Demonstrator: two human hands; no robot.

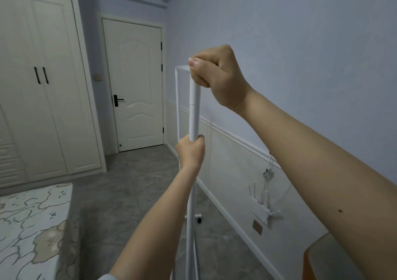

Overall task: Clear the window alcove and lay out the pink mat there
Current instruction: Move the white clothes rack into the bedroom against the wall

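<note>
Our right hand [217, 75] grips the rack [194, 112] top, left hand [191, 150] clasps below; we should roll it upright, clear of the wall [300, 54].

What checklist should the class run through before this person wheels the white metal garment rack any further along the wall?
1. Right hand has a firm grip on the top corner of the white metal garment rack: ok.
2. Left hand wrapped round the near upright lower down: ok.
3. Black caster wheel resting on the grey tiled floor: ok for this one; the others cannot be seen.
4. Floor ahead towards the white panelled door free of obstacles: ok as far as visible.
5. Rack clear of the white router and its cables on the wall: cannot tell.
6. Door open for exit: not ok, shut.
</note>
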